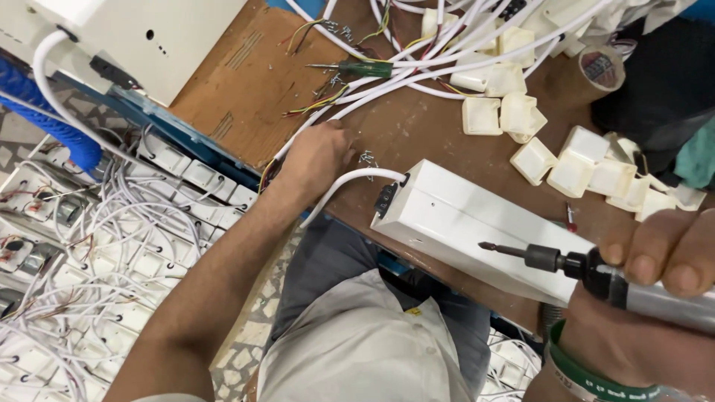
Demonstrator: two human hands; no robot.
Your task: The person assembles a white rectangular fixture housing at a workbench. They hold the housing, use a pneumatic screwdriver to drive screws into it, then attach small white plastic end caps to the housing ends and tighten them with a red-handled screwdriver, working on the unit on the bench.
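The right hand (663,260) has its fingers wrapped around a grey-handled electric screwdriver with a black chuck (596,272), bit pointing past the fingertips over a long white rectangular metal box (462,216). The left hand (316,156) is curled over small screws (366,158) on the brown wooden table (246,82), just beside its fingertips; whether it pinches one cannot be told

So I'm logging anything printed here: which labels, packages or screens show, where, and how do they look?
Tape roll: top right on the bench, brown ring with a printed core.
Wristband: on the right wrist, bottom right, green band with pale lettering.
Yellow tag: on the dark cloth below the white box, tiny.
No screens or packages show.
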